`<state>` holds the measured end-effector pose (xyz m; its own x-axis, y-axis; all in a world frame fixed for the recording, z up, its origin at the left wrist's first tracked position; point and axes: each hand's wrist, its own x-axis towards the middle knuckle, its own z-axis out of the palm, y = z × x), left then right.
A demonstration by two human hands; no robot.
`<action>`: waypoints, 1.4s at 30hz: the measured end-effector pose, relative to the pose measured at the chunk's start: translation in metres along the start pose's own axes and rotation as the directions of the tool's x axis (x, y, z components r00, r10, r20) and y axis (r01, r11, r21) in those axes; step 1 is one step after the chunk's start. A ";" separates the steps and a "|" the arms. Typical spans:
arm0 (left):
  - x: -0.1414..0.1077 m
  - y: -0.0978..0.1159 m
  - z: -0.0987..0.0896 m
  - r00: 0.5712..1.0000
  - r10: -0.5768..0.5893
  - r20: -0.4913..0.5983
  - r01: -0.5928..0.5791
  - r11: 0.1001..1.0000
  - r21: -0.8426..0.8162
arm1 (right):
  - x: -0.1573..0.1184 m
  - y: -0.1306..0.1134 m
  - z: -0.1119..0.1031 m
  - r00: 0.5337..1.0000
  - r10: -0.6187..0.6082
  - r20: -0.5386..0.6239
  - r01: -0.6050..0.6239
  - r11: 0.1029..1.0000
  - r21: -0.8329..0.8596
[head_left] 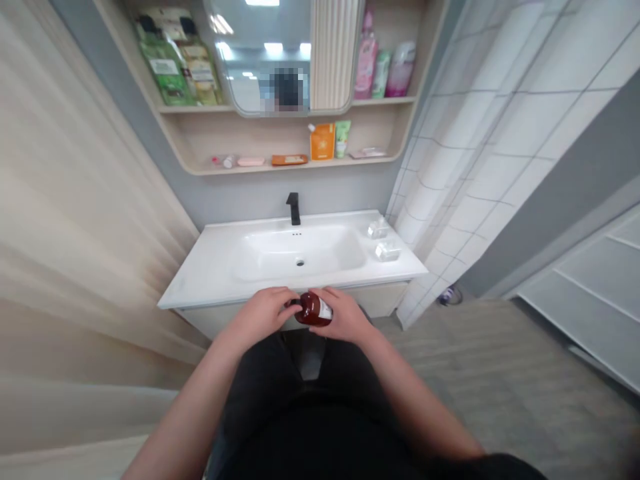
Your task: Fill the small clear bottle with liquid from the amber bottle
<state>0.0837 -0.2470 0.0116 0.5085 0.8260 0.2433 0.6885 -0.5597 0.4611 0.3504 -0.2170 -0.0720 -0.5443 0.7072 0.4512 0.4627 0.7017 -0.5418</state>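
I have my left hand (263, 317) and right hand (346, 317) close together, both clamped on a dark red bottle (314, 309) with a white label. It lies on its side, just off the front edge of the white desk (200, 287), near the sink basin (295, 253).

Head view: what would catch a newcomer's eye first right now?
The left hand and right hand hold a dark red bottle with a white label, just in front of the white washbasin. Behind the basin stands a black faucet, and above it a pale wooden shelf unit carries a mirror and toiletries.
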 end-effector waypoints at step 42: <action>0.058 -0.200 0.072 0.756 -0.653 0.036 0.601 0.715 0.356 | 0.061 0.201 -0.229 0.857 0.436 -0.275 -0.481 0.485 -0.730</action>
<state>0.0123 -0.0919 -0.1278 -0.0468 0.9879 -0.1478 0.9825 0.0722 0.1719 0.5709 -0.0128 0.0091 -0.0725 0.9357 0.3452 0.9973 0.0633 0.0378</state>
